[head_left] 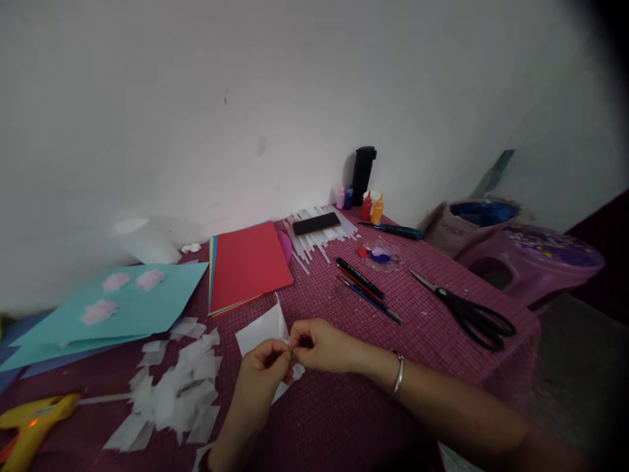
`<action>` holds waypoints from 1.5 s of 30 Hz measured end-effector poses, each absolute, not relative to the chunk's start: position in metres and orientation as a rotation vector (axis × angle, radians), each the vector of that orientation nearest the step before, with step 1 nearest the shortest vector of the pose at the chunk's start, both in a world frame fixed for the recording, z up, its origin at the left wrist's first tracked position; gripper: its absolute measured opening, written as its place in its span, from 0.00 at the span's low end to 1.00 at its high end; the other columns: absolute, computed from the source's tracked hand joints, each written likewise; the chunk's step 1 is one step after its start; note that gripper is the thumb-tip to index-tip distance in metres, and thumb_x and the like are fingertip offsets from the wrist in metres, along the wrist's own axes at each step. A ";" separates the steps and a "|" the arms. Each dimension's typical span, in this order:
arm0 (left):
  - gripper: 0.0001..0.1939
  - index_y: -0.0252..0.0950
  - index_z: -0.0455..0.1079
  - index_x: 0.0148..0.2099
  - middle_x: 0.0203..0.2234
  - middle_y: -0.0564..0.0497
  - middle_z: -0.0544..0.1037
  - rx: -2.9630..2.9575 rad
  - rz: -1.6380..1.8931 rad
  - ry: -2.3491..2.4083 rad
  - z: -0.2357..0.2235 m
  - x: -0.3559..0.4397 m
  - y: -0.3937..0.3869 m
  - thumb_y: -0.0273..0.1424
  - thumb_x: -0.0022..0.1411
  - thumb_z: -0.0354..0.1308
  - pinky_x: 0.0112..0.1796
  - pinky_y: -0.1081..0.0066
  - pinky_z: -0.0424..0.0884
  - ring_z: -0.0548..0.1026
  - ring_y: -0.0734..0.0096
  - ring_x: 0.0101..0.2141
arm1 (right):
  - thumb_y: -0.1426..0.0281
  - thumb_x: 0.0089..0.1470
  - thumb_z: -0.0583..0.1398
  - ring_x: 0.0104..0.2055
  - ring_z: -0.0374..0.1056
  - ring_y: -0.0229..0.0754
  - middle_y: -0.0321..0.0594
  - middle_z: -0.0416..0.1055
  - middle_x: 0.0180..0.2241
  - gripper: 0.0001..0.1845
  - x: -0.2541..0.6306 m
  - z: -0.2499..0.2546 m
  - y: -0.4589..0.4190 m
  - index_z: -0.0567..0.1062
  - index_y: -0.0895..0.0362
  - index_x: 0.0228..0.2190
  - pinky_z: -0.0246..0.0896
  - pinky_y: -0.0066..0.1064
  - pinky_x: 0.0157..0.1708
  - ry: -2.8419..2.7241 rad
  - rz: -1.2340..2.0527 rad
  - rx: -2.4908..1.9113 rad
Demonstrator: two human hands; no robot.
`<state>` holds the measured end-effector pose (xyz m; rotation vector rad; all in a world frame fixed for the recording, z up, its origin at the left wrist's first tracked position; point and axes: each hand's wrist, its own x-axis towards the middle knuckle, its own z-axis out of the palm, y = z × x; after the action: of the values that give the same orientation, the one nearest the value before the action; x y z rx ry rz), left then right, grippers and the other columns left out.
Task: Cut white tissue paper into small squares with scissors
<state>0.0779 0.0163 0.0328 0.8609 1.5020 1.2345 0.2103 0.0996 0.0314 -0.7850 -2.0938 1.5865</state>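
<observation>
My left hand (263,373) and my right hand (317,344) meet fingertip to fingertip over the table's near middle. Both are closed in a pinch on a small piece of white paper (298,372), mostly hidden by the fingers. Beneath them lies a folded white sheet (263,329), partly covered by the hands. Left of my left hand, thin white paper squares (184,387) are strewn in a loose heap. Further left, pink-and-white paper flowers (99,312) rest on light blue sheets (171,288).
A yellow glue gun (37,419) with a lit orange light lies front left. Red paper (248,265) tops a coloured stack. Markers (361,278), black-handled scissors (472,314), a cutter (396,230), a phone (317,224) and paint bottles (366,206) lie or stand rightward. A pink stool (535,269) stands beyond.
</observation>
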 end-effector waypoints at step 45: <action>0.05 0.36 0.66 0.24 0.15 0.56 0.71 0.963 1.182 1.440 0.034 0.076 0.014 0.29 0.49 0.58 0.25 0.73 0.66 0.69 0.74 0.19 | 0.80 0.39 0.57 0.23 0.56 0.30 0.27 0.61 0.19 0.04 0.208 0.021 0.102 0.68 0.59 0.21 0.51 0.21 0.22 -2.090 1.707 -0.777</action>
<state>0.0763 0.0137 0.0335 0.9628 1.4400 1.1821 0.2077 0.1017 0.0206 -0.7767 -2.0904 1.7074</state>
